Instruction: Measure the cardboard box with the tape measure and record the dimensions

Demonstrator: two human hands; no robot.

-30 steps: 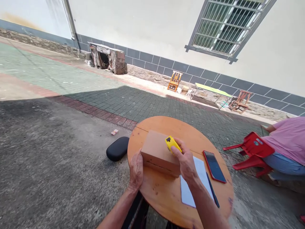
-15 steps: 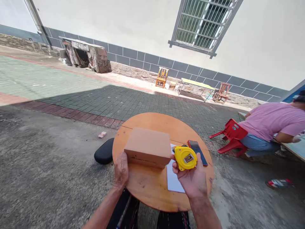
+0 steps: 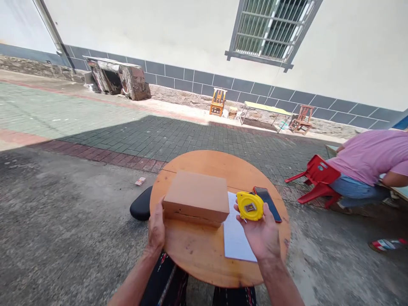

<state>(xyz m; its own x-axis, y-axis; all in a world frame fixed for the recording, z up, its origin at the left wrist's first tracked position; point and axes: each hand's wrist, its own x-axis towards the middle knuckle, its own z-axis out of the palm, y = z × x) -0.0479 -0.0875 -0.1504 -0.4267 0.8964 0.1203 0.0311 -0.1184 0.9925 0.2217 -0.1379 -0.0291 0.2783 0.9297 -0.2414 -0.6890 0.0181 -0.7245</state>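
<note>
Left hand [image 3: 156, 230] braced end of brown rectangular cardboard box [image 3: 196, 191], probably steadying it; finger closure indiscernible. Right hand [image 3: 263, 236] gripped rounded yellow plastic tape measure [image 3: 250, 207].

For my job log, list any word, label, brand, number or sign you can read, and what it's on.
No text is readable.
Yellow tape measure in the right hand: face marking too small.
Red chair: backrest mark too small.
Bottle: label too blurred.
Packet on the ground: too small.
</note>
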